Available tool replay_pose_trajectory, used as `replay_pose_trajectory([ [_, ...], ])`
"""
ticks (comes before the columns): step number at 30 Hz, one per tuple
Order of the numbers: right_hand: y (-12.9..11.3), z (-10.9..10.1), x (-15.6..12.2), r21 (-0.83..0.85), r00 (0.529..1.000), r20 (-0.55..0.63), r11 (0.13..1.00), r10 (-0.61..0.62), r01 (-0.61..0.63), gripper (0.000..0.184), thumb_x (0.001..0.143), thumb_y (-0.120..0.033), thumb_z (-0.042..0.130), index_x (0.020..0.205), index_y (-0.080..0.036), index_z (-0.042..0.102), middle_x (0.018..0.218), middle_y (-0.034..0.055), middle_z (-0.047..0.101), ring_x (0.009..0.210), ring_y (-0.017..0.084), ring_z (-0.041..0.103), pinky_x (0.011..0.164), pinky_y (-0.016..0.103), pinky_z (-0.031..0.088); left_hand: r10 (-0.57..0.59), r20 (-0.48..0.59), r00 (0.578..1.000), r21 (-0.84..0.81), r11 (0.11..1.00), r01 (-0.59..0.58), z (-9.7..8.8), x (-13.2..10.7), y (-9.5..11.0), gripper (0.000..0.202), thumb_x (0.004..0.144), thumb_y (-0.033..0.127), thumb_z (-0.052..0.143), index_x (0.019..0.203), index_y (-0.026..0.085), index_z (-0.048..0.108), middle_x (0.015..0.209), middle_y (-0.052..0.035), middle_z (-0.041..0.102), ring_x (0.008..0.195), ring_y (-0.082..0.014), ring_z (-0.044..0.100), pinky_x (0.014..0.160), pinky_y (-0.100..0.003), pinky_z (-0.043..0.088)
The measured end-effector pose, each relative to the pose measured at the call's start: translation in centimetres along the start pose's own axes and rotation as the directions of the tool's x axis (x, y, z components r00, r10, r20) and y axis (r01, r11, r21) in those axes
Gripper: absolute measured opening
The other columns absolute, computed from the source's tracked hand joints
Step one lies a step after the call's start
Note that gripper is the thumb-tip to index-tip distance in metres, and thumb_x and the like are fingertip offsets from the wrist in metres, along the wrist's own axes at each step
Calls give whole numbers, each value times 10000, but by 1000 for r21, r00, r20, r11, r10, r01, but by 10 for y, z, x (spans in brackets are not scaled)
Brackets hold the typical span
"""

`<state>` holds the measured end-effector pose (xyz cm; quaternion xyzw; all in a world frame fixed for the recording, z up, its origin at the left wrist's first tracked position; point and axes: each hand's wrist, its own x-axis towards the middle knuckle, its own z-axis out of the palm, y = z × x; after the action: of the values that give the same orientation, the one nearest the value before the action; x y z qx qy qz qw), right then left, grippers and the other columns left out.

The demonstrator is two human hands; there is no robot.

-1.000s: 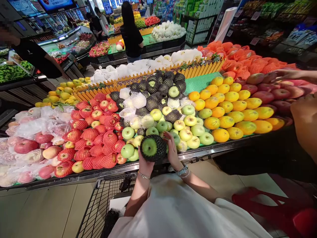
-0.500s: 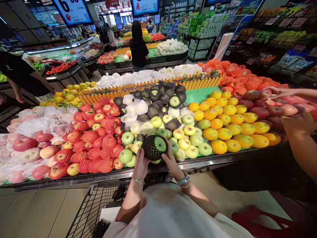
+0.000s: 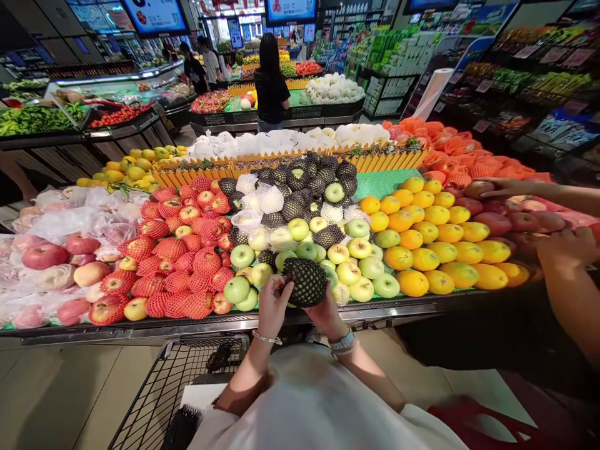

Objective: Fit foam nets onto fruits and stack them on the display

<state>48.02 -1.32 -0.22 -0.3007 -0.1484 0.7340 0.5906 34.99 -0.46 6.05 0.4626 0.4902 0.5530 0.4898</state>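
Both my hands hold one green apple in a black foam net (image 3: 305, 281) just above the front edge of the fruit stand. My left hand (image 3: 273, 306) grips its left side with fingers curled on top. My right hand (image 3: 328, 312), with a watch on the wrist, cups it from the right and below. The net now covers the apple, so almost no green shows. Behind it lie loose green apples (image 3: 349, 269) and more black-netted ones (image 3: 309, 178).
Red-netted apples (image 3: 182, 262) lie to the left, oranges (image 3: 435, 244) to the right. Another person's hands (image 3: 562, 247) reach over the red apples at the far right. A wire shopping cart (image 3: 169, 394) stands below my arms. Shoppers stand at the far stands.
I have turned the netted apple in my hands: its bare green face, visible earlier, is now hidden under the black net. The view has tilted up slightly.
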Motion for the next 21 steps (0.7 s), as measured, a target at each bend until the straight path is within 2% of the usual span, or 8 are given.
replay_pose_trajectory([
  [2,-2,-1,0,26,999,4,999,32,-32,609,723,-749,575,1097,-277,661,1243,62,650,1137,272,606,943,502,522,99,-59,993,-11,995,-100,2,-2,-5,232,746,363,743,858,221,598,1021,-43,639,1064,-210,570,1018,-328,387],
  [4,-5,-2,1,27,998,30,998,53,-54,550,749,-686,591,1109,-275,653,1268,57,636,1168,272,589,942,507,523,194,-90,977,-19,980,-196,3,-5,-9,329,748,343,744,1026,230,610,1241,-77,581,1252,-235,478,1129,-366,289],
  [6,-7,-2,2,16,997,37,998,68,-68,505,731,-617,644,1095,-268,657,1272,47,636,1187,279,577,960,508,513,237,-38,971,-34,971,-238,2,-7,-11,484,745,340,747,1187,237,579,1387,-90,492,1359,-250,382,1174,-380,227],
  [8,-9,-3,3,-9,997,27,997,78,-78,483,712,-582,670,1075,-264,666,1260,41,644,1179,286,582,974,509,501,233,50,971,-67,971,-230,2,-8,-9,596,742,342,752,1289,250,535,1482,-85,411,1424,-260,296,1196,-385,179],
  [11,-7,-6,3,-86,995,25,992,93,-91,492,694,-630,648,1033,-275,683,1201,41,675,1124,295,610,964,522,497,179,132,975,-140,977,-160,2,-9,-2,656,696,360,790,1297,251,552,1497,-88,412,1445,-288,261,1207,-395,146],
  [14,-3,-11,1,-180,995,23,979,99,-93,478,668,-699,614,925,-305,700,1088,38,712,1080,290,629,945,498,505,138,195,971,-202,974,-98,5,-10,3,671,650,394,819,1261,231,595,1435,-113,490,1413,-319,324,1202,-410,165],
  [17,2,-17,0,-233,995,2,968,96,-93,470,661,-725,585,860,-316,701,1011,44,721,1057,279,632,945,478,502,137,236,962,-200,976,-90,7,-10,2,591,738,386,750,1289,249,583,1377,-95,551,1350,-297,418,1181,-404,219],
  [21,7,-24,0,-285,997,-12,955,80,-80,497,658,-733,562,887,-312,693,941,64,715,1049,293,624,939,522,495,99,235,967,-64,994,-86,9,-8,3,395,838,303,637,1232,273,634,1298,-60,613,1277,-263,479,1158,-378,246],
])
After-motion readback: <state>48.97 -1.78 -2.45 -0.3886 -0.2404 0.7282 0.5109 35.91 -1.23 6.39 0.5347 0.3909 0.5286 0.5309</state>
